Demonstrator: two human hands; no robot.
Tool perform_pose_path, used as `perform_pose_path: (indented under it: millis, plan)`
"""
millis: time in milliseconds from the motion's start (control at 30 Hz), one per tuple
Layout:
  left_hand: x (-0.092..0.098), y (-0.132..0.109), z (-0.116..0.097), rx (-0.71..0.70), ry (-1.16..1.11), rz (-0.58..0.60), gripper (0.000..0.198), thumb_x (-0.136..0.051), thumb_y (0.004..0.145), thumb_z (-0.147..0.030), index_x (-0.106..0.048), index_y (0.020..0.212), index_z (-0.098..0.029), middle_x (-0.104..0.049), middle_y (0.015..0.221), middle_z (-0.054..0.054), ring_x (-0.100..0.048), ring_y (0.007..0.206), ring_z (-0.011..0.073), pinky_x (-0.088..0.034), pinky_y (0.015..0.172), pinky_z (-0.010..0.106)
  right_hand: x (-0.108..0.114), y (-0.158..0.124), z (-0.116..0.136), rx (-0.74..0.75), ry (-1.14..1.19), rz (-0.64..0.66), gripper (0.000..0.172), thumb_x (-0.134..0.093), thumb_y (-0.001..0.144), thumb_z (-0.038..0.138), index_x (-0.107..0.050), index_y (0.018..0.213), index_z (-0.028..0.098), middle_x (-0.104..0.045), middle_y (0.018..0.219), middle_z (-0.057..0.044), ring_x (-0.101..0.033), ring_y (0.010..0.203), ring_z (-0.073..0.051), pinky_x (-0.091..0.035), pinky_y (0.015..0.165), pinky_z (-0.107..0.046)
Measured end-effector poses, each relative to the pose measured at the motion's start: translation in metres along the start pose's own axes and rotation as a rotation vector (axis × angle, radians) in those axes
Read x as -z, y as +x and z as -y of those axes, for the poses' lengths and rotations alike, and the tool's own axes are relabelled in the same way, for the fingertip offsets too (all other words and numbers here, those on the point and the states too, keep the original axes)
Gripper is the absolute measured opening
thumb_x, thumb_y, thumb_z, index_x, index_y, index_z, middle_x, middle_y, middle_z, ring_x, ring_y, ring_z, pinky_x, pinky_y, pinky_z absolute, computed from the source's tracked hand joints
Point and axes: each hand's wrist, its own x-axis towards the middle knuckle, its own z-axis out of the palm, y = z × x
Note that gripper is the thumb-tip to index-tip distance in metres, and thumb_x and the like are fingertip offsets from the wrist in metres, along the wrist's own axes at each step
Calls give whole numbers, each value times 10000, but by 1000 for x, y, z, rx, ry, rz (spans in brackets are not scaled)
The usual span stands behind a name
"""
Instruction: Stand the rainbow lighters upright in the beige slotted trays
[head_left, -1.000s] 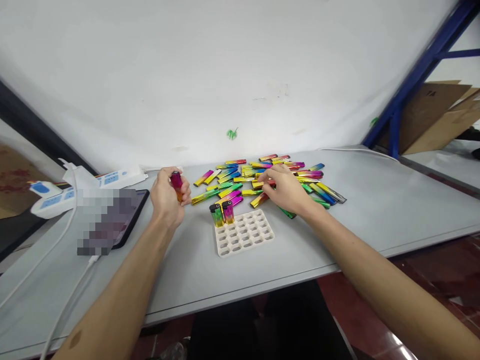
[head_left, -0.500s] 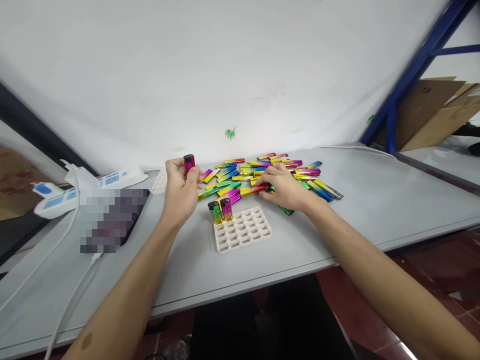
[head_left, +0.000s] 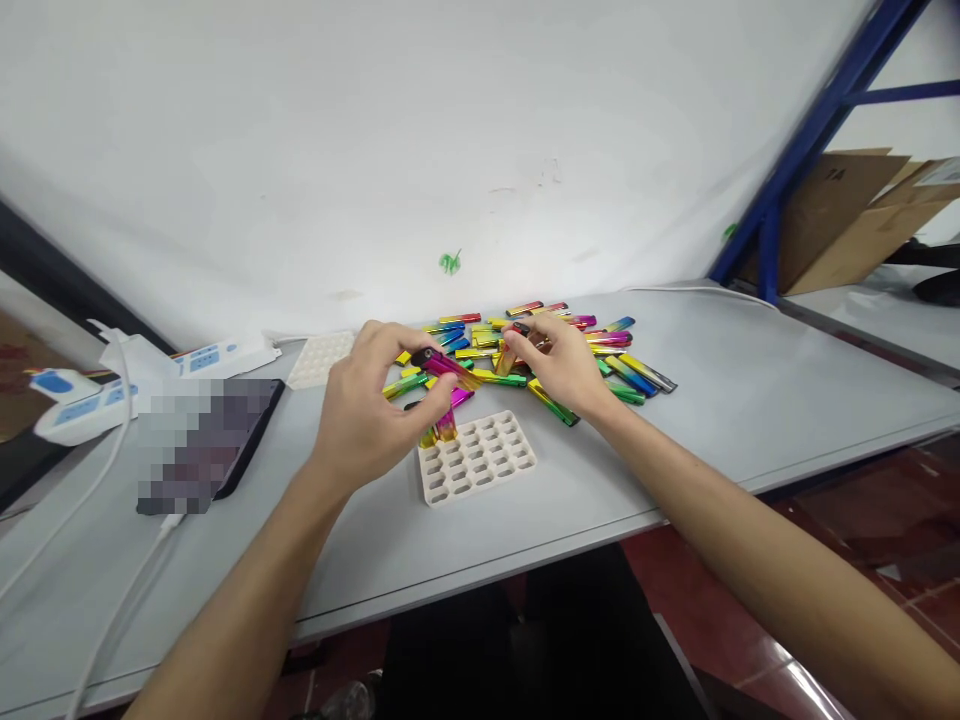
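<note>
A magenta-and-yellow lighter (head_left: 444, 366), tilted with its black top to the left, is pinched between the thumb and fingers of my left hand (head_left: 375, 400). It hangs above the cream holed tray (head_left: 480, 460). Two lighters stand upright in the tray's back-left holes, partly hidden by my left hand; one is magenta and yellow (head_left: 446, 425). My right hand (head_left: 559, 365) grips a red-and-yellow lighter (head_left: 508, 355) with its dark end up, over the pile. Shiny multicoloured lighters (head_left: 553, 402) lie loose behind the tray and around my right hand.
A second cream tray (head_left: 322, 358) lies at the back left by the wall. Left of it are a white power strip (head_left: 225, 355), a phone (head_left: 251, 440) and a white cable (head_left: 142, 565). Cardboard boxes (head_left: 847, 220) stand at the right behind a blue frame (head_left: 769, 250).
My left hand has moved right and towards the tray, tilting its lighter from upright. My right hand has lifted the red-and-yellow lighter from the pile and turned it more upright.
</note>
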Motion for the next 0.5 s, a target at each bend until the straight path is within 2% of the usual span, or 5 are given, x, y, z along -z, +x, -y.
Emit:
perform_pose_path:
  millis: [100,233,367,500]
  plan:
    - [-2,-1,-2,-52,100,192,227,-628,805,-280,-585,1025,-244,-651,974,20,-599,927,211,-487,822,350,-3,-2,-1,38,-71,-9,199,-596,901,377,-703,931,212,-617,800,-25,-583,729,-169,-479,688,-313]
    - [-9,-2,2,-107,199,392,188,-586,835,-294,-590,1020,-259,-677,942,24,-569,964,245,-452,901,427,-6,-4,3,84,-141,22,175,-615,894,357,-695,903,202,-586,814,-25,-556,680,-152,-461,661,-310]
    - [-11,-3,4,-65,188,426,219,-594,836,-326,-586,1048,-268,-671,949,32,-581,970,248,-456,890,425,-7,-5,4,113,-132,40,184,-615,894,365,-689,874,198,-567,790,-18,-542,673,-150,-454,642,-303]
    - [-11,-4,4,-61,177,457,337,-591,839,-333,-566,1174,-295,-666,930,24,-591,959,247,-459,883,426,-7,-5,4,109,-145,26,180,-615,893,362,-689,856,202,-573,786,-21,-550,668,-153,-464,645,-311]
